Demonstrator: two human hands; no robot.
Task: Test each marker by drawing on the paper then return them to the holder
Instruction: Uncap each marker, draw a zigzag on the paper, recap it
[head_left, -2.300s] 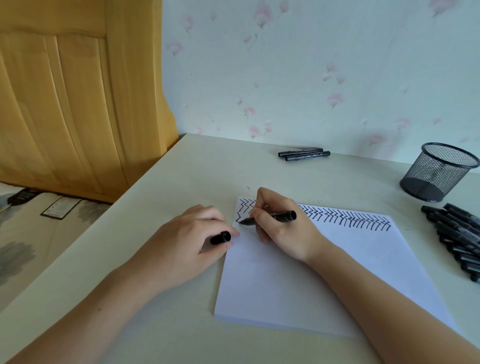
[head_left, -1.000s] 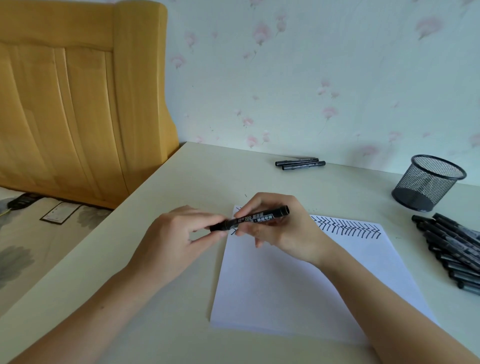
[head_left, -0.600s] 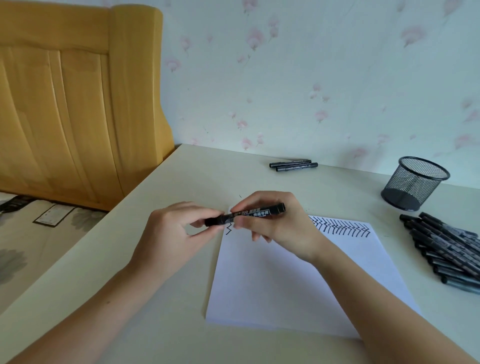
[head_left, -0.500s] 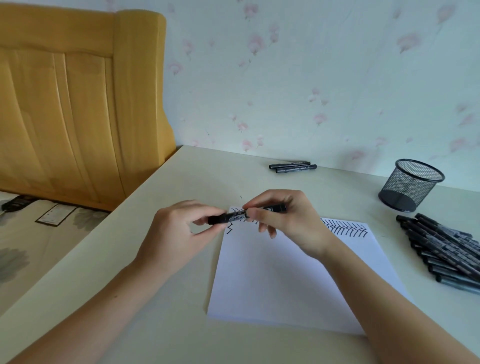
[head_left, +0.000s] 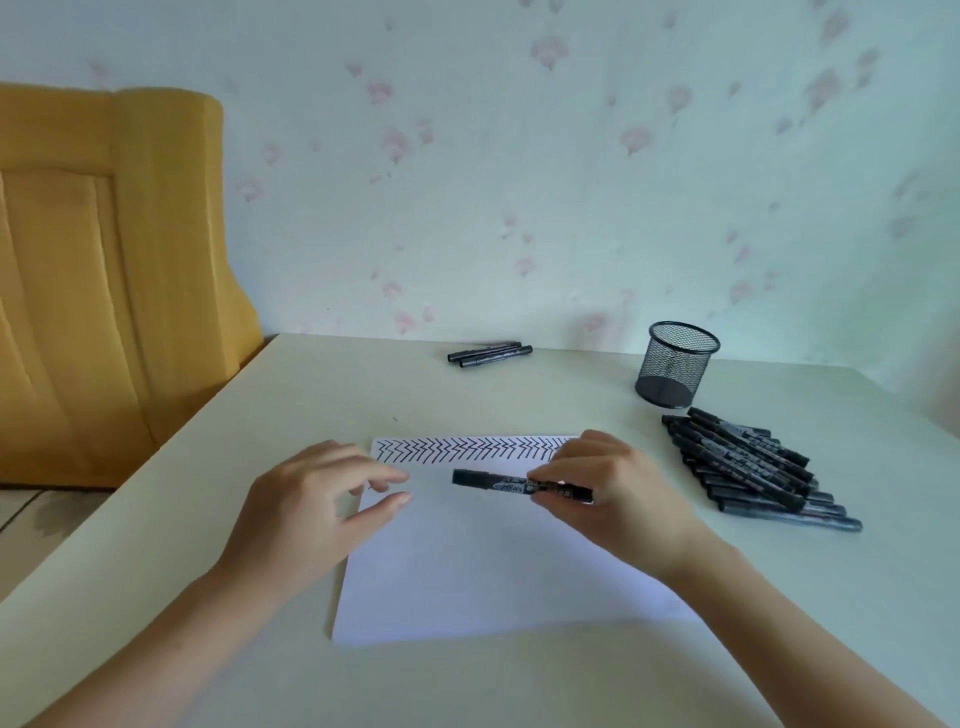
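On the pale desk (head_left: 519, 686) by the flowery wall, the right hand (head_left: 618, 499) pinches the capped black marker (head_left: 511, 483) over the paper (head_left: 467, 582), likely to carry it to the mesh holder (head_left: 675, 364), while the left hand (head_left: 311, 499) hangs loose and empty.

The right hand (head_left: 618, 499) covers the marker's (head_left: 498, 482) rear end and the paper's (head_left: 467, 571) far right corner; the marker's label is too blurred to read.
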